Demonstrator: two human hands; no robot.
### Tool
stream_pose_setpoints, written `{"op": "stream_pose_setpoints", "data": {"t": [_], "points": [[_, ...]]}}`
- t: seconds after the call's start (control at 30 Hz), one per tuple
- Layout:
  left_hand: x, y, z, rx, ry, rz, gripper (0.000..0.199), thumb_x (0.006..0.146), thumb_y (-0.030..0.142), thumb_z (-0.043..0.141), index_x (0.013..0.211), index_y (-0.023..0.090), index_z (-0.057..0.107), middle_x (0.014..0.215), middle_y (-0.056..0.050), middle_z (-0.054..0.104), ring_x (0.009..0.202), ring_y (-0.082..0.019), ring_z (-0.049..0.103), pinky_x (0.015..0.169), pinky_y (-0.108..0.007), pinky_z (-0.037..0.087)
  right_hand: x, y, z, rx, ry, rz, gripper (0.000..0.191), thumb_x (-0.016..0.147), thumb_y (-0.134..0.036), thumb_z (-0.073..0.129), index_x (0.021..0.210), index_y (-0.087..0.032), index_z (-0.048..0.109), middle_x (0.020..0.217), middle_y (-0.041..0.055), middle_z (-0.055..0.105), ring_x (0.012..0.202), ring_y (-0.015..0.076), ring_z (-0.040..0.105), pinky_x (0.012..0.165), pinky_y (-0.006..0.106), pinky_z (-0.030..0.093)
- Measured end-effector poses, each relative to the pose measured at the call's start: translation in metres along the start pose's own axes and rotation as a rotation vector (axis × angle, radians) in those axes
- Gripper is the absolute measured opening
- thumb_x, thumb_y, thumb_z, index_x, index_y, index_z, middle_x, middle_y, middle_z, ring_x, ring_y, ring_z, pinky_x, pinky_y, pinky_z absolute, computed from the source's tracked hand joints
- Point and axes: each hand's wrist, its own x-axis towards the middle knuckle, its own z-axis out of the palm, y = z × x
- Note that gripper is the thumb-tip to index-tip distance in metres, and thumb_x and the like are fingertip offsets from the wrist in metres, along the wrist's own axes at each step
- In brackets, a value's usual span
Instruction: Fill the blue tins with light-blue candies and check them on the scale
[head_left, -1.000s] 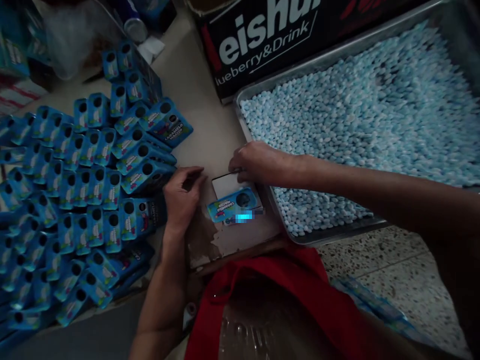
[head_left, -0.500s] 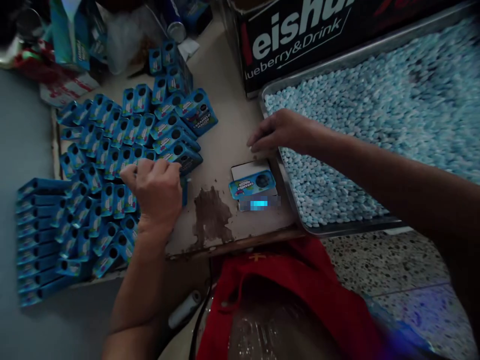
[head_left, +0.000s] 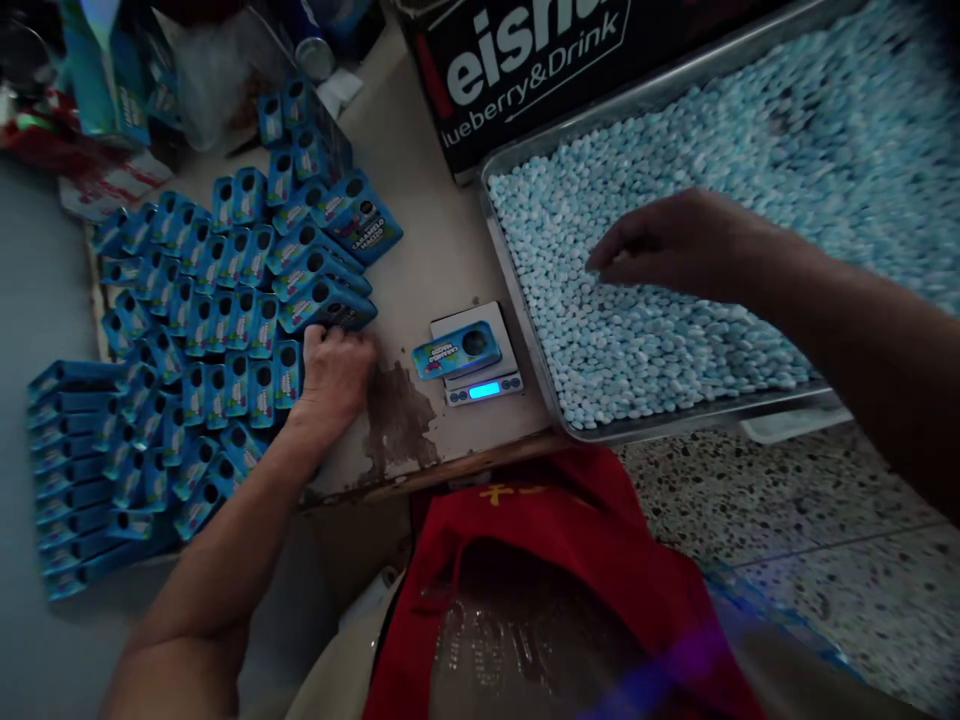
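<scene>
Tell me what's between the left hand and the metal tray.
Stained tabletop, then a scale with a blue box on it, in the head view.

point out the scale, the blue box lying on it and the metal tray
scale (head_left: 484, 390): head view, on its lit display
blue box (head_left: 456, 351): head view, middle of its upward printed side
metal tray (head_left: 660, 423): head view, on its rim nearest the person

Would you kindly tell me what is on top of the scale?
A blue box lies on the scale, its dark round window facing up. The plate directly beneath it is covered from view.
</scene>
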Motion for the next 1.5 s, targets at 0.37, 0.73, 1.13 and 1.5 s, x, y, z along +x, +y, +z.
{"op": "stream_pose_setpoints", "data": {"t": [0.37, 0.73, 1.13, 1.5], "points": [[0.009, 0.097, -0.103, -0.056, 0.154, 0.129, 0.011, 0.095, 0.02, 0.076, 0.102, 0.028, 0.079, 0.102, -0.004, 0.078, 0.1, -0.031, 0.072, 0.098, -0.05, 0.057, -0.033, -0.003, -0.001, 0.02, -0.261, -0.04, 0.01, 0.089, -0.017, 0.09, 0.085, -0.026, 0.089, 0.062, -0.0013, 0.072, 0.059, 0.0204, 0.071, 0.074, 0.041, 0.061], [0.049, 0.231, -0.06, -0.226, -0.038, 0.392, 0.015, 0.099, 0.01, 0.078, 0.104, 0.024, 0.08, 0.107, -0.003, 0.084, 0.114, -0.03, 0.083, 0.101, -0.042, 0.065, -0.044, -0.033, 0.046, 0.843, -0.128, 0.146, 0.022, 0.104, -0.025, 0.067, 0.082, -0.028, 0.068, 0.093, 0.0049, 0.08, 0.095, 0.0229, 0.08, 0.091, 0.038, 0.07], [0.004, 0.105, -0.072, -0.411, 0.281, 0.156, 0.034, 0.09, 0.032, 0.104, 0.113, 0.025, 0.079, 0.111, -0.005, 0.083, 0.106, -0.03, 0.081, 0.102, -0.047, 0.067, -0.068, -0.014, 0.013, 0.368, -0.035, 0.018, 0.016, 0.096, -0.042, 0.086, 0.101, -0.027, 0.086, 0.099, 0.0054, 0.082, 0.101, 0.0272, 0.077, 0.105, 0.047, 0.063], [-0.021, 0.106, 0.013, -0.636, 0.218, 0.073, 0.025, 0.103, 0.026, 0.085, 0.126, 0.024, 0.077, 0.124, -0.008, 0.084, 0.117, -0.029, 0.081, 0.108, -0.043, 0.066, -0.045, -0.026, 0.078, 0.708, -0.137, 0.032, 0.049, 0.103, -0.078, 0.065, 0.109, -0.03, 0.069, 0.115, 0.0126, 0.082, 0.113, 0.0311, 0.08, 0.102, 0.048, 0.068]]}}
